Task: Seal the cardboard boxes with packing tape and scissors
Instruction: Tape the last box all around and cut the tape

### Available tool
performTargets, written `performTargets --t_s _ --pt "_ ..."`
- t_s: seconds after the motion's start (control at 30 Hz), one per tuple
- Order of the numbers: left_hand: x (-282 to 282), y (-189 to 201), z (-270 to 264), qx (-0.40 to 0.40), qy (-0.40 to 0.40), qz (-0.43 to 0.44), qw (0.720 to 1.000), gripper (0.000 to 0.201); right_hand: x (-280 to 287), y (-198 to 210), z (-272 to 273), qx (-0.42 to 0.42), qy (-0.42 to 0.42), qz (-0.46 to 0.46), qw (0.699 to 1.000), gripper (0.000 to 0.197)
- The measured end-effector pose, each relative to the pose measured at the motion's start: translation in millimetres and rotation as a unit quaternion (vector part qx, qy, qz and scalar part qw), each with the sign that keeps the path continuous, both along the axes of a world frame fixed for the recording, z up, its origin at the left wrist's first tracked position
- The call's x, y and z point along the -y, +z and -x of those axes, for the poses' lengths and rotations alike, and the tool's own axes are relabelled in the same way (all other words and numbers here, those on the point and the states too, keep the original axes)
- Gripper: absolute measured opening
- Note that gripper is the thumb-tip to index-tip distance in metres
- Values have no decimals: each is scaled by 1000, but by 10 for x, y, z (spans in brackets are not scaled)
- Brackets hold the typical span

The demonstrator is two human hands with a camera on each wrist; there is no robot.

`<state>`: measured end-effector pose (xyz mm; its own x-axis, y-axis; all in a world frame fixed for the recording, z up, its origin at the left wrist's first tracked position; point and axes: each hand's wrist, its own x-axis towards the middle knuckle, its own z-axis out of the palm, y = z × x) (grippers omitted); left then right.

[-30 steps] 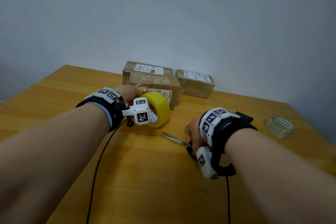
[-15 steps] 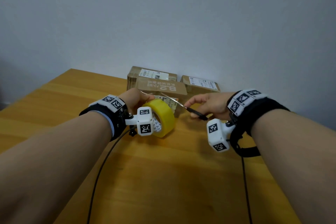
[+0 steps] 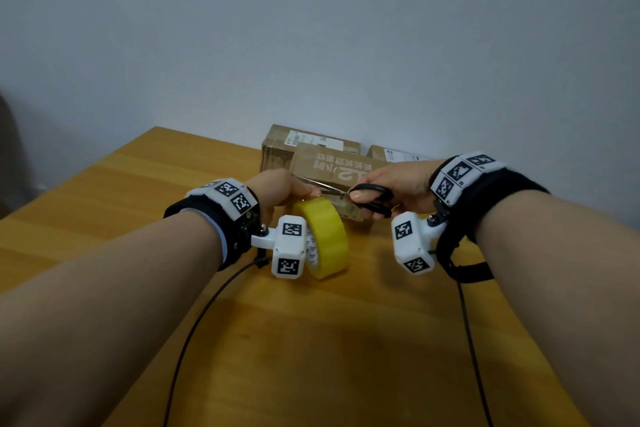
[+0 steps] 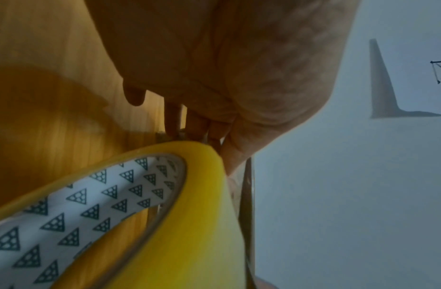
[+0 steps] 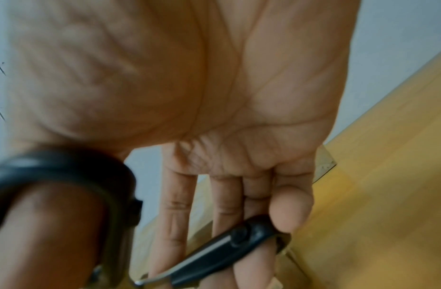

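1. One second ago the scissors (image 3: pixel 360 196) lay on the table (image 3: pixel 311 340) under the right hand (image 3: pixel 398 184); now this hand has lifted them and brought them to the tape (image 3: pixel 327 241)
2. The left hand (image 3: pixel 277 189) still holds the yellow tape roll upright above the table, with its fingers closed on the top of the roll, as it did one second ago
3. The right hand grips the black scissor handles, the thumb through one loop; the blades point left and their tips reach the left fingers (image 3: pixel 306 191)
4. I judge that a cut of the tape is about to happen. No new tape strip on a box (image 3: pixel 332 170) is visible, so the sealing seems not yet done
5. The boxes stand at the far edge of the table near the wall, just behind both hands
6. The head view alone shows both hands, the boxes and the blades together
7. The left wrist view shows the printed inner core of the tape (image 4: pixel 90 195), and what seems a thin strip of tape going from the roll to the fingers (image 4: pixel 202 125)
8. The right wrist view shows the scissors (image 5: pixel 214 252) pivot and the fingers (image 5: pixel 174 205) along the handle, but not the tape
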<state>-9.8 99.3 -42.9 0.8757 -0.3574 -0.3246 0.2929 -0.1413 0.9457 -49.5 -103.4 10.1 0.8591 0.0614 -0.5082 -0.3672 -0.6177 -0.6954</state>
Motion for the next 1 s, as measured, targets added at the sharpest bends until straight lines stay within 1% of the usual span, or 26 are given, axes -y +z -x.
performTargets --t_s 0.03,0.1,0.17,0.2,0.27,0.3,0.37,0.4,0.47,0.5,0.53,0.6,0.63,0.7,0.8,0.9,0.93,1.0 --pt "11 -12 -18 -4 -11 1 1000 34 -30 -10 -29 -3 4 -11 1000 28" --pt "7 -24 -56 -7 -28 -15 999 41 -77 -29 -79 -10 17 -36 999 14" --pt "-1 -105 -163 -33 -58 -33 997 54 -85 -34 -118 -9 22 -38 999 11" --pt "-10 -132 -202 -50 -78 -40 995 49 -78 -32 -123 -7 16 -36 999 12" --pt "-26 -114 -198 -66 -86 -30 994 16 -46 -33 -133 -7 7 -40 999 21" --pt "-30 -95 -193 -68 -80 -24 994 9 -30 -40 -137 -8 4 -47 999 25" --pt "-35 -68 -172 -70 -75 -24 994 10 -6 -60 -147 -12 -5 -64 998 32" --pt "-31 -83 -190 -70 -75 -27 994 20 13 -74 -161 -15 -10 -72 997 33" --pt "-35 -84 -191 -70 -71 -33 994 55 47 -97 -184 -14 -11 -76 997 33" --pt "-32 -97 -208 -75 -74 -29 994 63 60 -104 -190 -11 -9 -70 997 31" --pt "-30 -91 -204 -84 -78 -22 993 59 68 -105 -191 -7 -4 -62 998 28" --pt "-26 -82 -186 -104 -83 0 991 36 75 -88 -176 2 6 -53 999 23" --pt "-30 -76 -173 -109 -82 11 991 32 81 -76 -164 2 6 -47 999 23" --pt "-40 -59 -143 -103 -89 13 991 33 90 -68 -138 -16 14 -24 999 32" --pt "-44 -34 -83 -67 -114 -12 991 19 96 -100 -101 -55 32 15 998 49" --pt "-85 -7 -28 -25 -126 -25 991 16 53 -134 -40 -52 31 72 996 58" --pt "-99 -5 -24 -10 -130 -34 991 17 40 -148 -11 -52 30 98 993 55" --pt "-132 2 9 23 -136 -57 989 20 41 -204 59 -49 29 163 985 40"
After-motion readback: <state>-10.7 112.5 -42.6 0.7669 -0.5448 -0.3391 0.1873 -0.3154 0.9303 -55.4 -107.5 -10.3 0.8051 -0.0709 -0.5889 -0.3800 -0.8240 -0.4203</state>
